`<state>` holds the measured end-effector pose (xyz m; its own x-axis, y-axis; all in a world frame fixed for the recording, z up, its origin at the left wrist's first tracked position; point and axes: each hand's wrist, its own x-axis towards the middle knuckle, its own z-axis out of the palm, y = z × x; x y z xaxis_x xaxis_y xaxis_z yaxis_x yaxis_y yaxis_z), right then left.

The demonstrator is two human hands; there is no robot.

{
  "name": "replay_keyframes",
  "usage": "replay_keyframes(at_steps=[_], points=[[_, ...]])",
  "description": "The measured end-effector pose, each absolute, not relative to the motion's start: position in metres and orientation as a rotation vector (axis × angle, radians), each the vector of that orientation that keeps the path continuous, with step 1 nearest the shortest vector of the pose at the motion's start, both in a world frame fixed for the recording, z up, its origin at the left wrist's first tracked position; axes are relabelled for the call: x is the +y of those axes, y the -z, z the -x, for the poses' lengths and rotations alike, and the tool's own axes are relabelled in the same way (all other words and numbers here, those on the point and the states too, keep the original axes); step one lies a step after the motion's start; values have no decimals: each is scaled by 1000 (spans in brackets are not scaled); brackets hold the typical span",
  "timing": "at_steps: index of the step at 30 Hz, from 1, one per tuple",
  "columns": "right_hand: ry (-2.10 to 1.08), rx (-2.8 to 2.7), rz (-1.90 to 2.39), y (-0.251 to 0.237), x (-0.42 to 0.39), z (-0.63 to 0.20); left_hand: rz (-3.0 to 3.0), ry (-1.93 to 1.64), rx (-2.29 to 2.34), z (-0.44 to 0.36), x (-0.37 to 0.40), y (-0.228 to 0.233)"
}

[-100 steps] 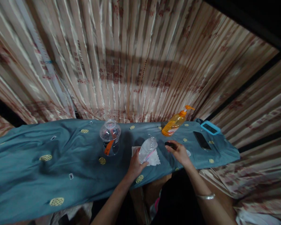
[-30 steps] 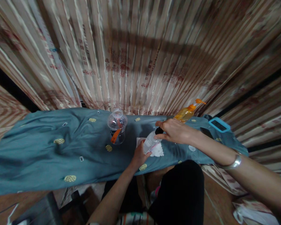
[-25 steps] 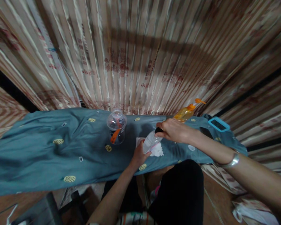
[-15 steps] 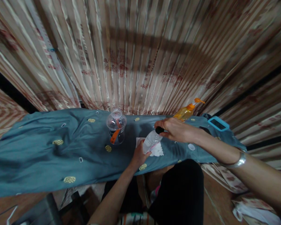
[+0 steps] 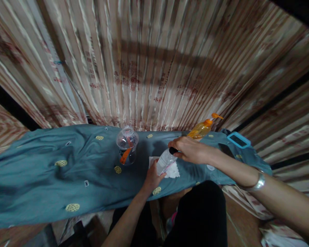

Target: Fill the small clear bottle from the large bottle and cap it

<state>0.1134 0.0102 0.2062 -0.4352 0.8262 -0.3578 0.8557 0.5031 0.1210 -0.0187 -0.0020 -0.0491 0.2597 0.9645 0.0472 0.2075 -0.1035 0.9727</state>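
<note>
1. Looking down, I see my dark lap (image 5: 195, 212) nearest, below the table edge.
2. My left hand (image 5: 151, 176) wraps the base of a clear bottle (image 5: 165, 161), fingers closed round it; I judge this grip steadies it, tilted away from me, so the top can be worked.
3. My right hand (image 5: 193, 151) pinches the black cap (image 5: 172, 150) at the bottle's mouth, fingertips closed on it; a bangle (image 5: 254, 185) sits on that wrist.
4. The bottle hangs just above a white napkin (image 5: 173, 170) on the blue cloth (image 5: 54, 181) that covers the table, probably laid there to catch drips.
5. Left of it, a little farther, stands a clear jar (image 5: 127, 145) with something orange inside, apart from both hands.
6. Behind my right hand an orange pump bottle (image 5: 202, 128) leans near the back edge; to its right lies a blue-framed device (image 5: 238, 139).
7. Farthest, a striped curtain (image 5: 144, 61) closes the scene.
</note>
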Motion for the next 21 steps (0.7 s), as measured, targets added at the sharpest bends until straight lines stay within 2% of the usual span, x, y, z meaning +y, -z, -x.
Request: replay_keyframes(at_steps=[8,15,21], points=[[-48,2233,-1523,-210,7,-101,-1514,-966,1152,19,-1,50],[190,2436,-1510,-218,6,-116,-1523,-952,1157,20,-1,51],[32,2280,-1535,-213,4,-106,-1527,-934,1158,20,-1,50]])
